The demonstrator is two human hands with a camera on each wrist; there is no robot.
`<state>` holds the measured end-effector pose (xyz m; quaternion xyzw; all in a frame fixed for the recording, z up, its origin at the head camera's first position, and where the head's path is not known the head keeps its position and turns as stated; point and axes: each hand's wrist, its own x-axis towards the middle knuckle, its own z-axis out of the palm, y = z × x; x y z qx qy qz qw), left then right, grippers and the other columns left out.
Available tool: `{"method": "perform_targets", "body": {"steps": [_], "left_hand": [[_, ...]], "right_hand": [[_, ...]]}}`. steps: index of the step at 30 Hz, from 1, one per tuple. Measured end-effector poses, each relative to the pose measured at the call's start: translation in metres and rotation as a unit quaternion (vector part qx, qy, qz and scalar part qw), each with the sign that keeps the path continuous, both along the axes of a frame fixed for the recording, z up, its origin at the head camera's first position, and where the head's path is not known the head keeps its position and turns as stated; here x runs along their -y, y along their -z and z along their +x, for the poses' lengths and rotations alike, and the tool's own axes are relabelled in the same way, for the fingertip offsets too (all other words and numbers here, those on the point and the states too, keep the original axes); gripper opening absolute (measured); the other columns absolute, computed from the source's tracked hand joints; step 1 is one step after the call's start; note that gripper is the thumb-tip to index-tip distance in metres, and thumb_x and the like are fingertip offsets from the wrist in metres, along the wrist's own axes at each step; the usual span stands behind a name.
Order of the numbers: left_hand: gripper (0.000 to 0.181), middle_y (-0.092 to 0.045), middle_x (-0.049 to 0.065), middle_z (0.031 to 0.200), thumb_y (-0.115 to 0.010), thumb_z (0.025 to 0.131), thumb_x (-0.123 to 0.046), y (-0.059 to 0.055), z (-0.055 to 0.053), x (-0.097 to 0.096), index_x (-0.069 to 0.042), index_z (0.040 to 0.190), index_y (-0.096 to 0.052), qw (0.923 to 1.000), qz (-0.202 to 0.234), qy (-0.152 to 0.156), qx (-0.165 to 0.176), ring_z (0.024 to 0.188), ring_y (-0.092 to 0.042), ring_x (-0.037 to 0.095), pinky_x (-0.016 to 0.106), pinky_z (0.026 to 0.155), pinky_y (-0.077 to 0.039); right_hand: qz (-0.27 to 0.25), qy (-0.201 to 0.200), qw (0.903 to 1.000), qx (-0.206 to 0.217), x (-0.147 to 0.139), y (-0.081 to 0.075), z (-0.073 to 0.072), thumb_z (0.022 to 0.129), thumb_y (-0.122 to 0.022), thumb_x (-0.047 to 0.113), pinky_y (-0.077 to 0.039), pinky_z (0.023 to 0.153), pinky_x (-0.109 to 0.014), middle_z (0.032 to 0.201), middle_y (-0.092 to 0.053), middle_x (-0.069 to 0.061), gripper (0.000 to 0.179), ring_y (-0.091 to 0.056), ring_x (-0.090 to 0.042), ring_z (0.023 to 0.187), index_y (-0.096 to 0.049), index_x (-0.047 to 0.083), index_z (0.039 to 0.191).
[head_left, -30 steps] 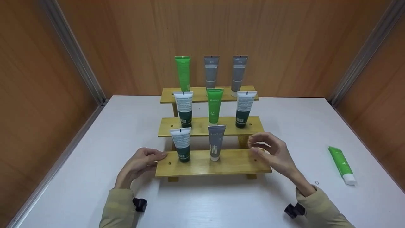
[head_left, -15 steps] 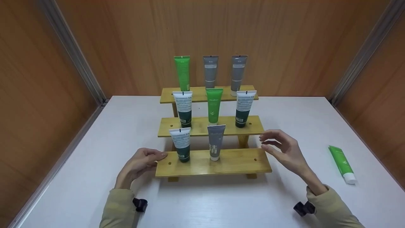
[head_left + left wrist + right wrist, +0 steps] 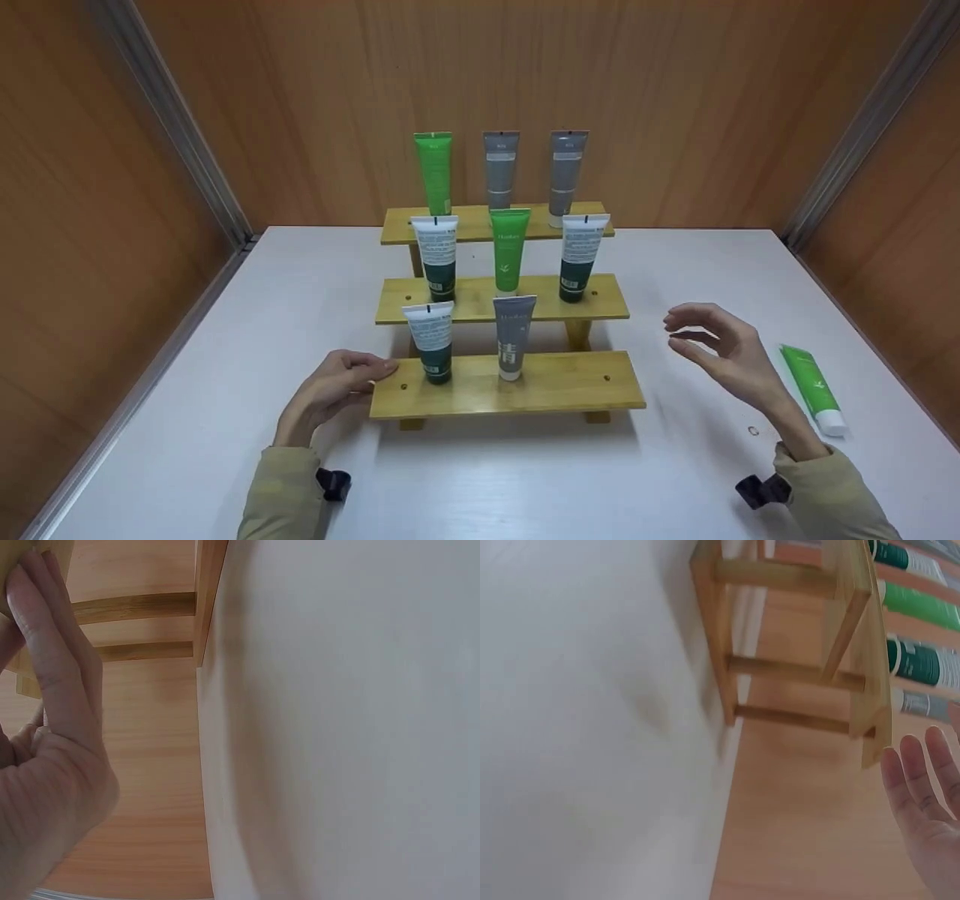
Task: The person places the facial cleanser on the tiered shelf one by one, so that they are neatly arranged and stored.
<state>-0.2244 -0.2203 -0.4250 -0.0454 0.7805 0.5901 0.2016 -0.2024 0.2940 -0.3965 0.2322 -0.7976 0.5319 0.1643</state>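
A three-tier wooden display stand (image 3: 566, 384) holds several upright squeeze tubes. On its lowest board are a white-and-dark-green tube (image 3: 433, 341) at left and a grey tube (image 3: 514, 335) near the middle. My left hand (image 3: 330, 386) grips the left end of this board, thumb on top; in the left wrist view the fingers (image 3: 52, 664) reach under the wood. Between the stand and a green tube (image 3: 812, 386) lying on its side, my right hand (image 3: 724, 356) is raised with loosely bent fingers and holds nothing.
The middle board carries a green tube (image 3: 510, 250) between two white-and-dark-green ones. On the top board stand a green tube (image 3: 433, 174) and two grey tubes. A small ring (image 3: 754, 430) lies on the white table (image 3: 480, 480). Wooden panels (image 3: 480, 67) enclose the back and sides.
My right hand has moved from the right end of the lowest board out to the right, toward the lying green tube. The left hand stays on the board.
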Motion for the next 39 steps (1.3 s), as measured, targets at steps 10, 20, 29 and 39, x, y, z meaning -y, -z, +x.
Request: {"method": "perform_targets", "body": {"steps": [10, 20, 29, 39], "left_hand": [[0.048, -0.073, 0.002, 0.100, -0.076, 0.090, -0.037, 0.001, -0.001, 0.000, 0.003, 0.115, -0.070, 1.0000, -0.007, -0.004, 0.001, 0.083, -0.066, 0.012, 0.024, 0.073, -0.057], [0.045, -0.072, 0.002, 0.100, -0.076, 0.090, -0.036, 0.001, -0.001, 0.000, 0.002, 0.114, -0.070, 1.0000, -0.003, -0.009, 0.000, 0.082, -0.067, 0.011, 0.024, 0.073, -0.058], [0.044, -0.073, 0.002, 0.100, -0.076, 0.090, -0.035, 0.001, -0.001, 0.001, 0.002, 0.113, -0.071, 1.0000, -0.004, -0.006, -0.002, 0.083, -0.067, 0.012, 0.025, 0.073, -0.058], [0.043, -0.072, 0.000, 0.096, -0.076, 0.090, -0.035, 0.000, 0.000, 0.000, 0.002, 0.112, -0.071, 1.0000, -0.001, -0.010, 0.001, 0.080, -0.066, 0.010, 0.024, 0.070, -0.057]], "right_hand": [[0.025, 0.055, 0.9982, 0.000, -0.053, 0.014, -0.004, 0.082, -0.069, -0.020, -0.054, 0.086, -0.012, 0.106, -0.070, 0.002, 0.039, -0.067, -0.004, 0.099, -0.061, -0.011, 0.119], [0.100, 0.045, 0.9939, 0.017, -0.103, 0.029, -0.007, 0.082, -0.071, -0.018, -0.051, 0.085, -0.006, 0.107, -0.069, 0.015, 0.040, -0.065, 0.007, 0.096, -0.059, -0.012, 0.119], [0.150, 0.042, 0.9860, 0.060, -0.147, 0.044, -0.005, 0.083, -0.070, -0.015, -0.047, 0.083, -0.002, 0.108, -0.066, 0.026, 0.038, -0.061, 0.014, 0.097, -0.060, -0.009, 0.120], [0.206, 0.083, 0.9696, 0.102, -0.182, 0.055, 0.001, 0.086, -0.071, -0.008, -0.039, 0.084, -0.001, 0.109, -0.062, 0.035, 0.037, -0.053, 0.021, 0.099, -0.061, -0.006, 0.122]]}}
